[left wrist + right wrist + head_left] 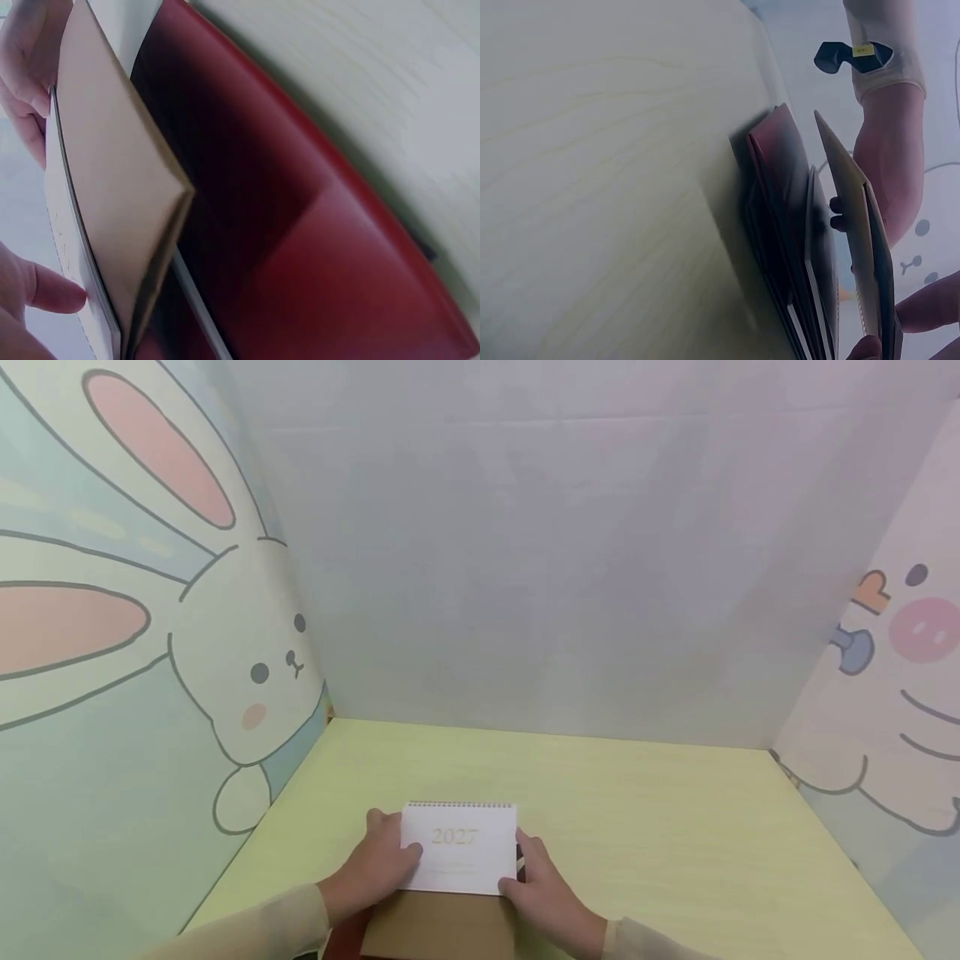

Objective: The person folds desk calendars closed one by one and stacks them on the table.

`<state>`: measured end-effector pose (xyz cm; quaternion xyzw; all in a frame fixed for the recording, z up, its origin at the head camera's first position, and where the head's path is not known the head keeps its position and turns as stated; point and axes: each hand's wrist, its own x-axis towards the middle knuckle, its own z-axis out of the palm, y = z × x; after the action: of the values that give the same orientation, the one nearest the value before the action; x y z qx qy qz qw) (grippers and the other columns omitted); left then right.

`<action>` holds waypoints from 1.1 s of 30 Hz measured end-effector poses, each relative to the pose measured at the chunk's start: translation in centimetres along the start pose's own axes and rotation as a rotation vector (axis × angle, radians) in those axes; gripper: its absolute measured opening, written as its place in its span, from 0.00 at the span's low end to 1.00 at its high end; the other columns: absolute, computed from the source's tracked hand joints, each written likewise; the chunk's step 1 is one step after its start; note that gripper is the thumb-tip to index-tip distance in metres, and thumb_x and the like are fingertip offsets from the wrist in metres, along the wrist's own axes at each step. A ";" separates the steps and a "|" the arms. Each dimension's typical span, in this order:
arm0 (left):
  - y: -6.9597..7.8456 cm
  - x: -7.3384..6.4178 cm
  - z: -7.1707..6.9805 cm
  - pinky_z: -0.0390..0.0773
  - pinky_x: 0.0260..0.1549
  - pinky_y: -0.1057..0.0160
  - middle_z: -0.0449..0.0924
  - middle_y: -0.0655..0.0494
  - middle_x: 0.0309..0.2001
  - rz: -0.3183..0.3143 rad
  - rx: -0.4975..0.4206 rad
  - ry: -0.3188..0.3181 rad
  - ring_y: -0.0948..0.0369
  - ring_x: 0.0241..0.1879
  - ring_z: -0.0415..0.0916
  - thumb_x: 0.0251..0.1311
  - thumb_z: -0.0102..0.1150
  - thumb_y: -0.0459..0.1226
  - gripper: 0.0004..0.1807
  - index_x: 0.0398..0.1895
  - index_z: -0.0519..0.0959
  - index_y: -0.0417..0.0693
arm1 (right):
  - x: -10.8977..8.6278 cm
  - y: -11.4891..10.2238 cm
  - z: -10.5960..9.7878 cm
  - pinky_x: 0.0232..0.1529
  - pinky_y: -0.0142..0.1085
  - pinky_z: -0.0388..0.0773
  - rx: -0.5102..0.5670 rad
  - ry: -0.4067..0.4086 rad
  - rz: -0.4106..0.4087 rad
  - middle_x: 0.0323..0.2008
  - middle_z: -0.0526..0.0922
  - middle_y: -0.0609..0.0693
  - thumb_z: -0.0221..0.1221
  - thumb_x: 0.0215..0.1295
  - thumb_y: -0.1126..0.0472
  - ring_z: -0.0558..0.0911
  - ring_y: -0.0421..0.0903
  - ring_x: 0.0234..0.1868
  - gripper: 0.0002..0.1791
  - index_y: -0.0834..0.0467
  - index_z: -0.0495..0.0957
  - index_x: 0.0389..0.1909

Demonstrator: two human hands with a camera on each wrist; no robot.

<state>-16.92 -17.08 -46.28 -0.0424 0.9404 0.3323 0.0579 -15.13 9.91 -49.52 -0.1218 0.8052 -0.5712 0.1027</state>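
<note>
A white spiral-bound desk calendar (459,868) with "2027" on its front and a brown cardboard stand (442,927) is held between both hands. My left hand (375,864) grips its left side, with the thumb over the front page. On the opposite side, my right hand (551,893) holds the lower right corner, thumb at the front. Beneath the calendar lies a stack with a dark red, book-like cover (337,247). In the right wrist view, a gap shows between the cardboard stand (847,165) and the red-covered stack (780,154). Several thin items make up that stack.
The pale yellow table (637,827) extends to a grey back wall (525,568). A panel with a cartoon rabbit (240,652) borders the left side, and one with a cartoon pig (885,693) the right.
</note>
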 end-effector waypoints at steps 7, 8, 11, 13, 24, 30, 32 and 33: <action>-1.2 -0.1 0.1 0.78 0.39 0.55 0.62 0.37 0.56 -0.033 0.067 0.029 0.48 0.40 0.75 0.73 0.64 0.45 0.43 0.78 0.70 0.17 | 0.2 0.0 1.5 0.39 0.30 0.77 0.031 -0.051 -0.026 0.57 0.72 0.62 0.64 0.71 0.73 0.77 0.48 0.44 0.45 0.74 0.61 0.87; -1.3 -0.1 0.1 0.76 0.38 0.55 0.62 0.38 0.56 -0.037 0.078 0.037 0.48 0.41 0.74 0.73 0.64 0.46 0.43 0.77 0.70 0.18 | 0.2 0.0 1.7 0.39 0.29 0.77 0.025 -0.056 -0.026 0.57 0.72 0.62 0.64 0.71 0.73 0.77 0.47 0.44 0.45 0.74 0.61 0.87; -1.5 -0.2 0.0 0.73 0.38 0.55 0.64 0.39 0.53 -0.054 0.111 0.054 0.46 0.45 0.71 0.72 0.66 0.47 0.41 0.74 0.74 0.20 | 0.3 0.1 2.0 0.39 0.30 0.78 0.020 -0.068 -0.039 0.57 0.72 0.62 0.64 0.70 0.72 0.77 0.47 0.43 0.44 0.75 0.62 0.85; -1.6 -0.2 0.1 0.71 0.37 0.55 0.64 0.40 0.52 -0.066 0.123 0.052 0.46 0.47 0.69 0.72 0.66 0.48 0.40 0.73 0.75 0.21 | 0.4 0.2 2.3 0.40 0.30 0.78 0.018 -0.080 -0.043 0.57 0.72 0.62 0.64 0.69 0.72 0.78 0.47 0.43 0.44 0.75 0.62 0.85; -2.8 -0.3 0.1 0.74 0.38 0.54 0.65 0.39 0.51 -0.068 0.184 0.062 0.45 0.50 0.68 0.72 0.69 0.50 0.42 0.72 0.74 0.19 | 0.7 0.8 3.5 0.48 0.29 0.75 0.003 -0.176 -0.023 0.59 0.72 0.60 0.64 0.66 0.73 0.72 0.51 0.59 0.43 0.68 0.66 0.83; -3.5 -0.5 -0.3 0.79 0.44 0.50 0.67 0.37 0.51 -0.091 0.213 0.066 0.43 0.52 0.68 0.74 0.69 0.52 0.43 0.71 0.72 0.19 | 0.8 0.3 4.2 0.50 0.29 0.71 0.022 -0.182 -0.082 0.60 0.73 0.59 0.64 0.65 0.75 0.67 0.50 0.58 0.46 0.66 0.65 0.86; -3.7 -0.6 -0.3 0.78 0.43 0.50 0.67 0.37 0.50 -0.099 0.215 0.066 0.43 0.52 0.68 0.73 0.69 0.52 0.42 0.69 0.72 0.20 | 0.8 0.2 4.4 0.52 0.28 0.72 0.027 -0.189 -0.083 0.61 0.72 0.59 0.63 0.65 0.75 0.66 0.50 0.58 0.46 0.67 0.64 0.87; -3.8 -0.6 -0.4 0.78 0.42 0.50 0.67 0.37 0.50 -0.102 0.214 0.064 0.43 0.51 0.68 0.73 0.69 0.51 0.42 0.69 0.72 0.20 | 0.8 0.2 4.5 0.53 0.28 0.72 0.026 -0.192 -0.078 0.61 0.71 0.59 0.63 0.65 0.75 0.65 0.50 0.58 0.47 0.67 0.63 0.88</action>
<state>-15.90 -20.21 -48.27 -0.0944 0.9685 0.2254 0.0488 -14.54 5.66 -51.18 -0.2060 0.7787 -0.5710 0.1588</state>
